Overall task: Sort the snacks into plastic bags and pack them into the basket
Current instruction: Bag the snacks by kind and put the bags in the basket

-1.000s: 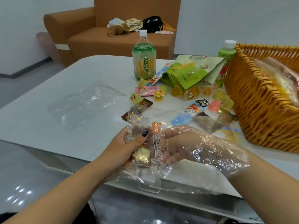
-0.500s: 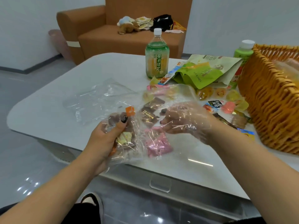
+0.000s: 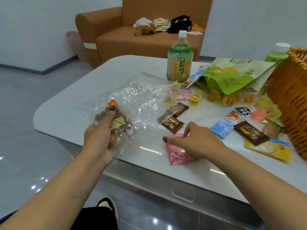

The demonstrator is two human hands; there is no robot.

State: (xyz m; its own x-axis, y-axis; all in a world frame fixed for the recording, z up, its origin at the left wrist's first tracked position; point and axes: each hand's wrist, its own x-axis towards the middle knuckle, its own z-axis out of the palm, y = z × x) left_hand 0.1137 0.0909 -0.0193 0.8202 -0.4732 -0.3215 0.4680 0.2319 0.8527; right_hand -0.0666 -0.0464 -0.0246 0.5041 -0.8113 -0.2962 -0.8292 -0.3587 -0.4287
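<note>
Left hand (image 3: pixel 99 130) grips a clear plastic bag (image 3: pixel 132 100) with brown snacks bunched under its fingers; thumb lies on top by an orange tab. Right hand (image 3: pixel 194 140) pinches a pink foil packet (image 3: pixel 178 154) at its top corner, packet resting on the white table (image 3: pixel 66 103). Brown chocolate packets (image 3: pixel 172 117) lie just beyond the right fingertips. Wicker basket (image 3: pixel 290 100) stands well right of them.

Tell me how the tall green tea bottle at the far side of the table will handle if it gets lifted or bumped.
The tea bottle looks nearly full, so probably heavy for its size. Standing upright, tall and narrow, it would likely tip rather than slide if knocked near its cap. On its side, its rounded body would probably roll. The smooth plastic may be a little slippery.
</note>
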